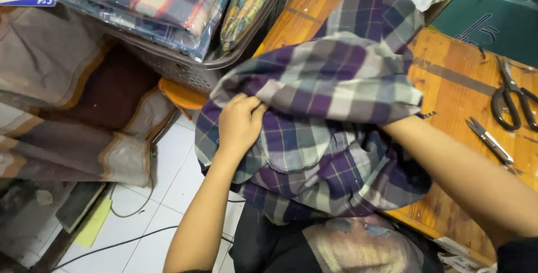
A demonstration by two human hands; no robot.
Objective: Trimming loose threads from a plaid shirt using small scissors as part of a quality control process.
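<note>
Item: purple plaid shirt (319, 88), bunched at the wooden counter (448, 88) edge. Soft, light, likely floppy; best gripped at seams. Left hand (240, 123) fingers pinch its 9 o'clock fold; right hand hidden inside, state indeterminable. Scissors (513, 96) at 3 o'clock.

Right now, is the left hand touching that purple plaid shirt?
Touching. The head view shows the left hand with its fingers curled into a fold of the purple plaid shirt, pinching the cloth with no gap between them.
</note>
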